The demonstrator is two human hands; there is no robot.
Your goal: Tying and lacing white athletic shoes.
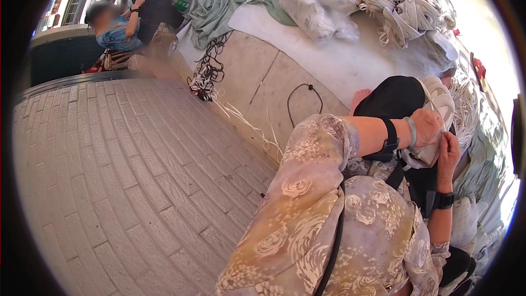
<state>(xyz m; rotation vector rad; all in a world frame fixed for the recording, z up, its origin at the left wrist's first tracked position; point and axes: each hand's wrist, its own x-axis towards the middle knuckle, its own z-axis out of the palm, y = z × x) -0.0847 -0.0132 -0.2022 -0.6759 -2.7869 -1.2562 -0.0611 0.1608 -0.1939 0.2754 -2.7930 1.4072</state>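
My left hand is closed near my lap at the right, fingers pinched on a thin white cord that runs up over an off-white cloth piece. Just beside it my right hand is raised, its fingertips pressed together and meeting the left fingers at the cord. More of the off-white cloth hangs below the hands, against my dark lap. The exact spot of the pinch is small and partly hidden by the fingers.
Bundles of white cord and a clear plastic bag lie on a white sheet. Green cloth, tangled black cords and a black cord loop lie farther left. A seated person works at dark cloth.
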